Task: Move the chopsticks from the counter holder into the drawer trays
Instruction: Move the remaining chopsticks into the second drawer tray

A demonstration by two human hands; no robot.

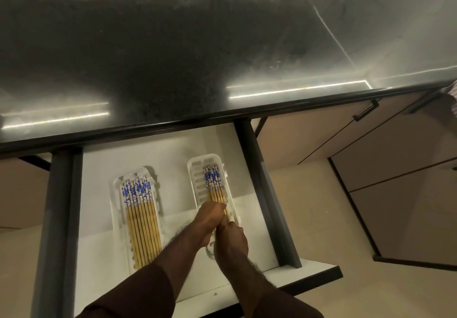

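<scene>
An open white drawer (173, 159) holds two white slotted trays. The left tray (116, 194) is filled with several bamboo chopsticks (142, 213) with blue-and-white patterned tops. The right tray (195, 169) holds a smaller bundle of chopsticks (214, 181) lying along its right side. My left hand (209, 215) grips the lower part of that bundle, fingers curled over it. My right hand (231, 241) holds the bundle's near ends just below the left hand. The counter holder is not in view.
The dark stone counter (173, 57) runs across the top, above the drawer. Dark drawer rails (262, 181) flank the drawer. Beige cabinet fronts with a black handle (366, 113) stand at the right. Beige floor lies below.
</scene>
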